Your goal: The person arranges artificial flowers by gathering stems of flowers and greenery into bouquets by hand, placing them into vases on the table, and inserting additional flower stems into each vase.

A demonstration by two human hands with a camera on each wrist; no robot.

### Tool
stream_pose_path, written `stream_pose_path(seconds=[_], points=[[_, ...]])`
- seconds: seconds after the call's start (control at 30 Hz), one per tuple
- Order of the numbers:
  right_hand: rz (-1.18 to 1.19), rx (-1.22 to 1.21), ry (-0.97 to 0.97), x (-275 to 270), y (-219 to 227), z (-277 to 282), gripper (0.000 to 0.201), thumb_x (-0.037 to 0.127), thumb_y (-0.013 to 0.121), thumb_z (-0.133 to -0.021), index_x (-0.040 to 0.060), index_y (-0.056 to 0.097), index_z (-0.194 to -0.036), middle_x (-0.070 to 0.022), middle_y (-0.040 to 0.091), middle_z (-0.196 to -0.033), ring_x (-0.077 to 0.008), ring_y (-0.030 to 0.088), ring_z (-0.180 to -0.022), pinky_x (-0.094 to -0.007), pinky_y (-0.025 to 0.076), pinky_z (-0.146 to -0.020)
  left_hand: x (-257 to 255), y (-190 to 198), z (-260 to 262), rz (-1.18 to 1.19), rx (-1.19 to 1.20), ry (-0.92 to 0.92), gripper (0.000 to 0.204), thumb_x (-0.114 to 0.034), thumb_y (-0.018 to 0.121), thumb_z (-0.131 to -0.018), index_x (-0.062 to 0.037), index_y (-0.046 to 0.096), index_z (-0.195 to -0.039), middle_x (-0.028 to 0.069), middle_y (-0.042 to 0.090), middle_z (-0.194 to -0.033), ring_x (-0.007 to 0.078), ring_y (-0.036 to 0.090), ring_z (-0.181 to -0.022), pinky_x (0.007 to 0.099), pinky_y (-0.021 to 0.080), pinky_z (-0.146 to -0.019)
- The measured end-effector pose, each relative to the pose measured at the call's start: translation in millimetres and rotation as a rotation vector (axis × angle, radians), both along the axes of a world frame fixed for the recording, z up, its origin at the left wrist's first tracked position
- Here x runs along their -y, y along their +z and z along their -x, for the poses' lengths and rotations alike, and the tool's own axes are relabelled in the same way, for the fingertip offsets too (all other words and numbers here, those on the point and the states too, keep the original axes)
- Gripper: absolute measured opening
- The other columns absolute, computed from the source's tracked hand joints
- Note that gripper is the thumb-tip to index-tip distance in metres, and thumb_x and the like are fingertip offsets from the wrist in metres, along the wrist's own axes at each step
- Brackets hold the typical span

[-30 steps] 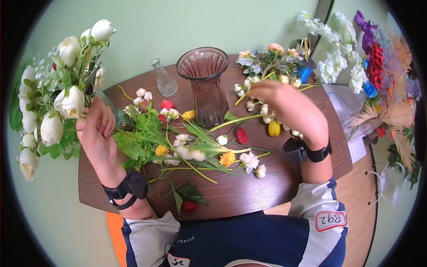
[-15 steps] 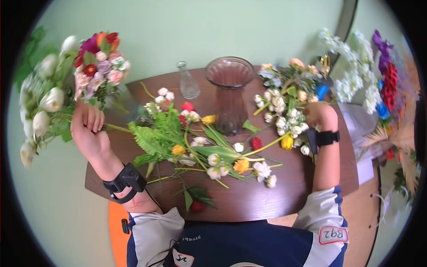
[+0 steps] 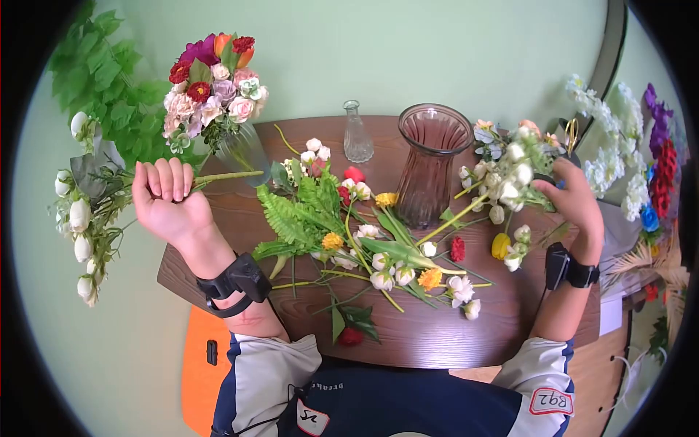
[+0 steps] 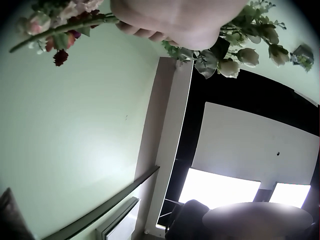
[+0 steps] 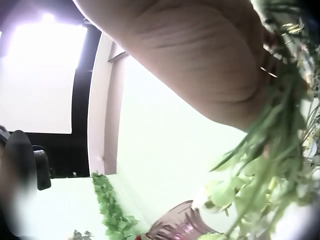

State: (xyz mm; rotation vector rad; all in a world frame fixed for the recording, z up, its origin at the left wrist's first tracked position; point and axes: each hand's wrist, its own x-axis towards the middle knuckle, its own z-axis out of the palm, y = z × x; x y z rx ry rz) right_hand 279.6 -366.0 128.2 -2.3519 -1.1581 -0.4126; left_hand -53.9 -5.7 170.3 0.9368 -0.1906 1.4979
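Observation:
My left hand point(image 3: 171, 200) grips the thick green stem of a spray of white roses point(image 3: 80, 215) off the left of the table. The blooms hang down past the back of the hand, and the stem end points right toward a glass vase. In the left wrist view, white roses point(image 4: 247, 57) show beyond the hand. My right hand point(image 3: 579, 200), over the table's right side, holds a bunch of small white flowers point(image 3: 515, 175) by its stems. Leaves and stems point(image 5: 280, 115) crowd around those fingers in the right wrist view; the fingertips are partly hidden.
A purple-tinted vase point(image 3: 429, 175) and a small clear vase point(image 3: 357, 135) stand at the back. A clear vase point(image 3: 244, 153) holds a mixed bouquet point(image 3: 215, 95). Loose flowers and a fern point(image 3: 298, 215) cover the table's middle. More flowers point(image 3: 662, 182) stand at the far right.
The left hand has turned, lowering the white roses to the left. The right hand has moved right and taken hold of small white flowers. The head view has shifted left.

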Motion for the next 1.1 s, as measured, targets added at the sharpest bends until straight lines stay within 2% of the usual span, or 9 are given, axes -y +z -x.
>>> stream_pose_path(seconds=[0.1, 0.23, 0.43, 0.63, 0.73, 0.83, 0.9, 0.97, 1.1], points=[[-0.15, -0.016, -0.195, -3, 18, 29, 0.04, 0.024, 0.074, -0.071, -0.0066, 0.049, -0.074, -0.0224, 0.053, -0.071, -0.0355, 0.045, -0.058, -0.0393, 0.038, -0.054, 2, -3, -8, -0.015, -0.001, -0.065, 0.037, -0.014, 0.041, -0.093, -0.0131, 0.03, -0.057, -0.0031, 0.025, -0.049, 0.0076, 0.021, -0.043, 0.0237, 0.02, -0.042], [0.073, 0.398, -0.553, 7, 16, 50, 0.037, 0.021, 0.072, -0.072, 0.0002, 0.05, -0.093, -0.0198, 0.058, -0.072, -0.0374, 0.057, -0.068, -0.0425, 0.043, -0.058, 9, -4, -22, -0.012, -0.111, -0.129, 0.038, -0.017, 0.041, -0.095, -0.0121, 0.031, -0.059, -0.0027, 0.028, -0.05, 0.0074, 0.022, -0.043, 0.0225, 0.02, -0.041], [0.289, 0.383, -0.578, 4, 16, 55, 0.04, -0.004, 0.054, -0.072, 0.0104, 0.057, -0.11, -0.0138, 0.054, -0.091, -0.0338, 0.058, -0.082, -0.0405, 0.045, -0.07, 19, -4, -34, -0.038, -0.508, -0.115, 0.035, -0.02, 0.042, -0.096, -0.01, 0.036, -0.063, -0.0034, 0.03, -0.052, 0.0055, 0.024, -0.043, 0.0206, 0.02, -0.04], [0.254, 0.44, -0.538, -3, 12, 29, 0.046, -0.009, 0.045, -0.073, 0.0141, 0.063, -0.109, -0.013, 0.054, -0.095, -0.0307, 0.056, -0.092, -0.0394, 0.044, -0.077, 25, -12, -45, -0.124, -0.448, -0.139, 0.035, -0.021, 0.039, -0.097, -0.0093, 0.036, -0.064, -0.0025, 0.031, -0.052, 0.0062, 0.025, -0.043, 0.0209, 0.021, -0.04], [-0.284, 0.347, -0.279, -6, 23, 34, 0.049, -0.014, 0.045, -0.075, 0.0081, 0.056, -0.117, -0.0155, 0.055, -0.103, -0.0346, 0.056, -0.085, -0.0371, 0.046, -0.073, 29, -15, -48, -0.128, -0.441, -0.208, 0.032, -0.021, 0.035, -0.098, -0.0057, 0.041, -0.071, -0.001, 0.034, -0.053, 0.0076, 0.027, -0.043, 0.0218, 0.022, -0.04], [-0.451, 0.554, -0.145, -3, 22, 27, 0.042, -0.012, 0.048, -0.08, 0.0019, 0.051, -0.119, -0.015, 0.057, -0.099, -0.028, 0.058, -0.075, -0.0328, 0.047, -0.072, 43, -16, -55, -0.199, -0.471, -0.204, 0.032, -0.023, 0.031, -0.099, 0.0002, 0.048, -0.085, 0.0026, 0.041, -0.056, 0.0108, 0.036, -0.044, 0.0227, 0.029, -0.042], [-0.605, 0.234, -0.142, -8, 12, 30, 0.029, -0.007, 0.05, -0.085, -0.0046, 0.049, -0.114, -0.0127, 0.059, -0.096, -0.0179, 0.057, -0.072, -0.0279, 0.046, -0.07, 53, -15, -61, -0.218, -0.584, -0.141, 0.036, -0.025, 0.029, -0.1, 0.004, 0.05, -0.099, 0.006, 0.049, -0.06, 0.0148, 0.047, -0.048, 0.0242, 0.038, -0.046], [-0.921, -0.116, 0.149, -13, 6, 28, 0.021, -0.005, 0.051, -0.087, -0.0053, 0.052, -0.108, -0.01, 0.06, -0.096, -0.0111, 0.055, -0.074, -0.0248, 0.046, -0.068, 60, -22, -69, -0.243, -0.636, -0.263, 0.036, -0.024, 0.03, -0.099, 0.0043, 0.052, -0.1, 0.0086, 0.056, -0.067, 0.0178, 0.059, -0.059, 0.0258, 0.046, -0.052], [-1.272, -0.384, 0.285, -55, 19, 85, 0.025, -0.003, 0.052, -0.085, -0.0044, 0.053, -0.11, -0.0098, 0.062, -0.097, -0.0122, 0.056, -0.081, -0.0228, 0.044, -0.074, 93, -41, -96, -0.235, -0.652, -0.563, 0.032, -0.02, 0.035, -0.098, 0.0056, 0.053, -0.101, 0.0184, 0.062, -0.098, 0.0288, 0.064, -0.091, 0.0319, 0.051, -0.076]])
